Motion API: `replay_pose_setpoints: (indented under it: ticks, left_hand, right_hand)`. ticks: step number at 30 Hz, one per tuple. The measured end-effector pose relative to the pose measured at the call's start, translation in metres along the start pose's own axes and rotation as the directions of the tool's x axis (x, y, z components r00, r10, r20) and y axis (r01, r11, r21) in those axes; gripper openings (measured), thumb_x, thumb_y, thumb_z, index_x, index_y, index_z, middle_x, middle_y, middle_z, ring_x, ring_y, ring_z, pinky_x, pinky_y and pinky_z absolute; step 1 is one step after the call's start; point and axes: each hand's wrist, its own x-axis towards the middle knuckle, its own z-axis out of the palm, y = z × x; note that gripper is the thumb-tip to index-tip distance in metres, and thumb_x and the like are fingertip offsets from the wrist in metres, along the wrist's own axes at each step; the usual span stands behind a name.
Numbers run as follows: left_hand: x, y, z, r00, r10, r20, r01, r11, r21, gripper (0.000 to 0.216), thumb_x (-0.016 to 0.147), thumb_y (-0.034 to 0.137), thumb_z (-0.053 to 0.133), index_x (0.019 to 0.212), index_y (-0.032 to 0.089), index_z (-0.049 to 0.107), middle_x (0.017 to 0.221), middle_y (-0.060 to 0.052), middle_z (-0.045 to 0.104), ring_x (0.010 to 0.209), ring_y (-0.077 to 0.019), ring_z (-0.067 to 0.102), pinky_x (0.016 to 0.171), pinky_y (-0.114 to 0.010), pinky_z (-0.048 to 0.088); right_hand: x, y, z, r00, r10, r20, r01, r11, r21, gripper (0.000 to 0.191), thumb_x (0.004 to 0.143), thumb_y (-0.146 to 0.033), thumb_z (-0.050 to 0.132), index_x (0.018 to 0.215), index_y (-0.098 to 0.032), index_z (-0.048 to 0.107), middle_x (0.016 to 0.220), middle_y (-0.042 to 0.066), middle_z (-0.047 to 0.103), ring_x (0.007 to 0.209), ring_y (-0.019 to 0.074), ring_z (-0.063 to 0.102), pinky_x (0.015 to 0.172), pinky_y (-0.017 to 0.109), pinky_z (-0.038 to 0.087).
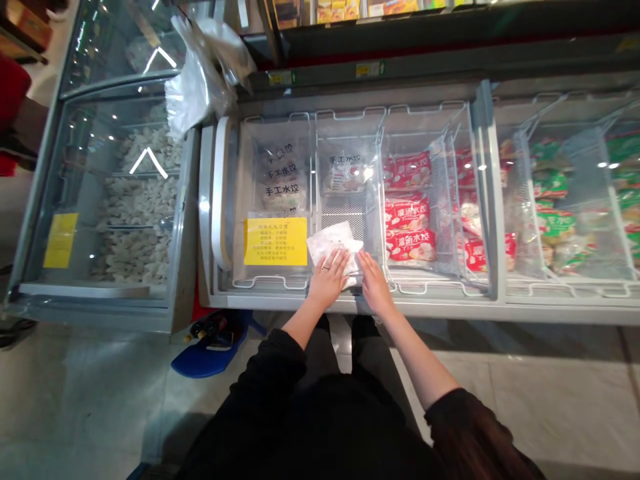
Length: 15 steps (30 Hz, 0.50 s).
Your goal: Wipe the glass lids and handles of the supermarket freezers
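Observation:
A crumpled, partly folded white cloth, perhaps paper, lies on the glass lid of a chest freezer, near its front edge. My left hand rests flat on the cloth with its fingers stretched out. Beside it, my right hand touches the cloth's right edge, fingers extended over the glass. To the left of the cloth, a yellow notice with printed lines is stuck on the lid. Under the glass, wire baskets hold white bags and red bags of frozen food.
A white lid handle runs along the left side. Another freezer full of loose pale pieces adjoins it, with plastic bags hanging between. A blue dustpan-like object is on the floor. Part of a person in red shows at far left.

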Motion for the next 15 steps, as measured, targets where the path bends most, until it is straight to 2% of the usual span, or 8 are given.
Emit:
replay_pose_setpoints:
  ticks: [3, 5, 7, 11, 13, 15]
  left_hand:
    - [-0.018, -0.02, -0.003, 0.987, 0.154, 0.037, -0.154, 0.988, -0.004, 0.065, 0.111, 0.041, 0.033, 0.171, 0.021, 0.02, 0.178, 0.0, 0.018, 0.166, -0.019, 0.014, 0.135, -0.044, 0.021]
    - [-0.035, -0.043, -0.007, 0.984, 0.171, 0.045, -0.17, 0.985, -0.009, 0.064, 0.111, 0.042, 0.033, 0.171, 0.022, 0.02, 0.177, 0.0, 0.02, 0.166, -0.0183, 0.016, 0.135, -0.043, 0.02]
    - [-0.054, -0.073, -0.011, 0.993, 0.108, 0.039, -0.107, 0.994, -0.01, 0.065, 0.111, 0.045, 0.034, 0.171, 0.022, 0.021, 0.177, -0.002, 0.022, 0.165, -0.0197, 0.019, 0.135, -0.043, 0.02]
    - [-0.088, -0.145, -0.023, 0.995, -0.1, -0.013, 0.1, 0.995, 0.016, 0.067, 0.11, 0.045, 0.038, 0.17, 0.02, 0.023, 0.175, -0.008, 0.026, 0.165, -0.0236, 0.022, 0.135, -0.045, 0.018]
    - [-0.101, -0.176, -0.028, 0.98, -0.191, -0.047, 0.193, 0.981, 0.027, 0.067, 0.11, 0.045, 0.038, 0.17, 0.019, 0.025, 0.175, -0.009, 0.028, 0.165, -0.0244, 0.022, 0.134, -0.046, 0.019]
    - [-0.109, -0.194, -0.03, 0.965, -0.258, -0.058, 0.26, 0.965, 0.029, 0.066, 0.11, 0.046, 0.037, 0.169, 0.018, 0.026, 0.175, -0.009, 0.027, 0.165, -0.0245, 0.022, 0.134, -0.046, 0.022]
  right_hand:
    - [0.001, -0.018, 0.013, 0.994, 0.089, -0.062, -0.092, 0.994, -0.053, 0.069, 0.098, -0.008, 0.034, 0.167, -0.014, 0.033, 0.172, 0.018, 0.035, 0.165, 0.0273, 0.021, 0.132, 0.059, 0.03]
    - [0.006, -0.038, 0.028, 0.986, 0.139, -0.096, -0.148, 0.985, -0.093, 0.063, 0.103, -0.015, 0.034, 0.166, -0.012, 0.033, 0.173, 0.019, 0.032, 0.166, 0.0287, 0.016, 0.132, 0.059, 0.029]
    - [0.015, -0.061, 0.046, 0.987, 0.141, -0.078, -0.15, 0.981, -0.125, 0.061, 0.105, -0.019, 0.032, 0.165, -0.01, 0.034, 0.174, 0.019, 0.032, 0.166, 0.0282, 0.015, 0.133, 0.057, 0.028]
    - [0.038, -0.11, 0.087, 0.997, 0.074, 0.016, -0.071, 0.988, -0.139, 0.062, 0.105, -0.019, 0.033, 0.166, -0.01, 0.033, 0.174, 0.017, 0.032, 0.166, 0.0268, 0.014, 0.135, 0.054, 0.025]
    - [0.047, -0.129, 0.105, 0.996, 0.083, -0.01, -0.084, 0.986, -0.147, 0.063, 0.104, -0.02, 0.036, 0.166, -0.011, 0.032, 0.175, 0.016, 0.031, 0.167, 0.0291, 0.008, 0.134, 0.057, 0.024]
    - [0.053, -0.14, 0.118, 0.991, 0.113, -0.066, -0.122, 0.98, -0.157, 0.064, 0.104, -0.021, 0.038, 0.167, -0.01, 0.031, 0.175, 0.018, 0.03, 0.167, 0.0318, 0.004, 0.134, 0.061, 0.024]
